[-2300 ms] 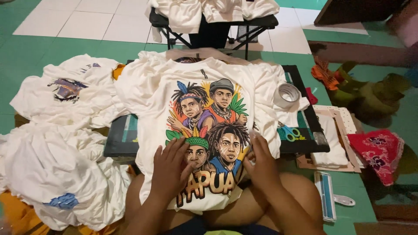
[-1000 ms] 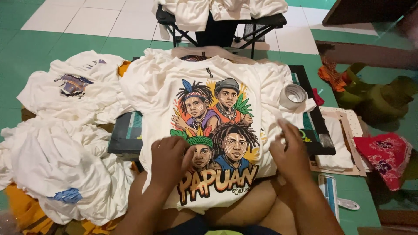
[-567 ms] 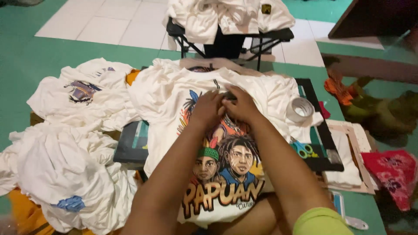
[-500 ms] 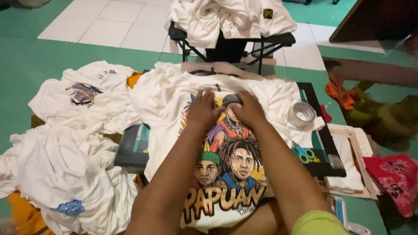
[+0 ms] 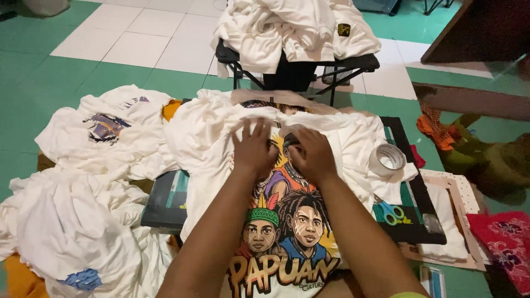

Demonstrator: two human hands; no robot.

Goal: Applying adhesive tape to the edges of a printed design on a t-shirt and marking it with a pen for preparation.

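Note:
A white T-shirt with a colourful print of several faces lies spread over a dark flat board in front of me. My left hand rests flat on the upper part of the print, fingers spread. Beside it my right hand presses palm-down on the same shirt, near the collar. Both forearms reach out over the lower faces and the orange lettering. Neither hand holds anything.
A roll of tape sits on the shirt's right sleeve, with blue-handled scissors below it. White shirts are piled at the left and on a black folding stand behind. Red cloth lies at the right.
Both hands moved from the lower part of the print up to the collar area, then slid slightly back down, pressing flat. The view has tilted a little upward.

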